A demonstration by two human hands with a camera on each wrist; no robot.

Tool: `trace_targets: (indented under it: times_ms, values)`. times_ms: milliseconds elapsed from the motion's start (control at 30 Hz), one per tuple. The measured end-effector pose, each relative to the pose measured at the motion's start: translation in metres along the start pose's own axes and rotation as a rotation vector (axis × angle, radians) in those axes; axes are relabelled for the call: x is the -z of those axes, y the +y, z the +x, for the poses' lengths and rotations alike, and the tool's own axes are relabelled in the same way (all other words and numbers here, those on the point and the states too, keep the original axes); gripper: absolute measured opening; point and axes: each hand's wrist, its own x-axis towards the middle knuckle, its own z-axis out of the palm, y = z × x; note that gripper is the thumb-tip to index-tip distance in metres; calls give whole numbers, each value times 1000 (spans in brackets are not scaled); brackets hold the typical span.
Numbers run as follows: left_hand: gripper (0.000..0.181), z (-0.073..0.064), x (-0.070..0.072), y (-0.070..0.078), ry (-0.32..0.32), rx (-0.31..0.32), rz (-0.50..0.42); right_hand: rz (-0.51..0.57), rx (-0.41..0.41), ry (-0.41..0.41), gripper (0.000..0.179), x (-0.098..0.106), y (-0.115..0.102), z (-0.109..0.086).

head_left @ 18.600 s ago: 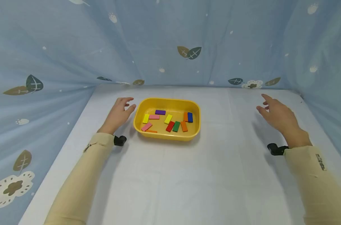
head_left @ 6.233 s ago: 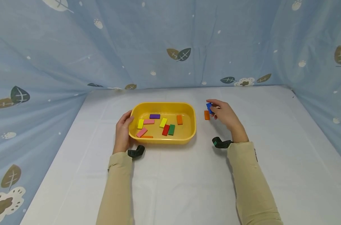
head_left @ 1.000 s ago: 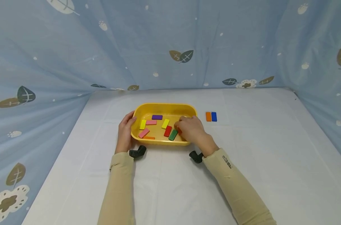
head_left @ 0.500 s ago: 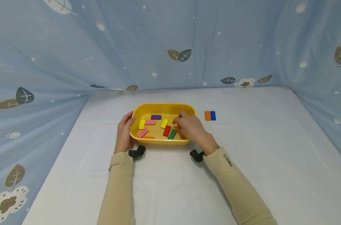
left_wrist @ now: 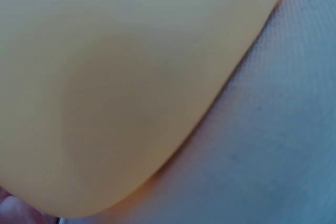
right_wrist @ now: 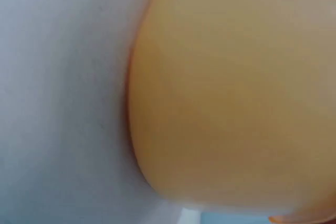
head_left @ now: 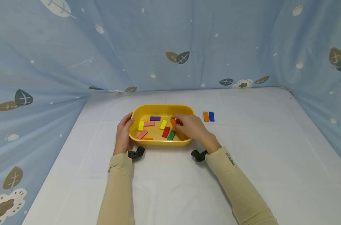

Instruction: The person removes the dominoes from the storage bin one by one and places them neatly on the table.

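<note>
A yellow plastic tray (head_left: 159, 142) holds several small, flat coloured blocks. My left hand (head_left: 122, 132) grips its left end, thumb over the rim and fingers along the outer wall. Reaching over the right side, my right hand (head_left: 194, 128) pinches an orange block (head_left: 173, 121) between thumb and fingers, held tilted inside the tray. Just below it lie a green block (head_left: 171, 135) and a red block (head_left: 166, 132), with a yellow block (head_left: 163, 125) to the left. The tray's outer wall fills much of the left wrist view (left_wrist: 131, 103) and the right wrist view.
On the white-covered table (head_left: 170, 181), right of the tray, an orange block (head_left: 206, 117) and a blue block (head_left: 211, 117) lie side by side. Inside the tray's left half are purple (head_left: 155, 118), pink, yellow and orange blocks. A blue patterned curtain (head_left: 131, 47) stands behind.
Earlier the orange and blue blocks left the tray for the table. My left hand has since gripped the tray. Within the last second my right hand has tilted another orange block up.
</note>
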Motion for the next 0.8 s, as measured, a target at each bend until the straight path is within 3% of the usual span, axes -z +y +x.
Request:
trace_targets:
  times_ms: [267, 433, 600, 800]
  values:
    - [39, 2, -2, -3, -7, -18, -16, 308, -14, 64, 36, 13, 14, 1]
    - [38, 2, 0, -4, 3, -8, -8, 441, -31, 66, 37, 16, 22, 1]
    - [38, 2, 2, -5, 2, -11, -21, 548, -71, 106, 36, 24, 29, -2]
    - [39, 2, 1, -5, -3, -4, -62, 581, -89, 182, 36, 35, 47, -6]
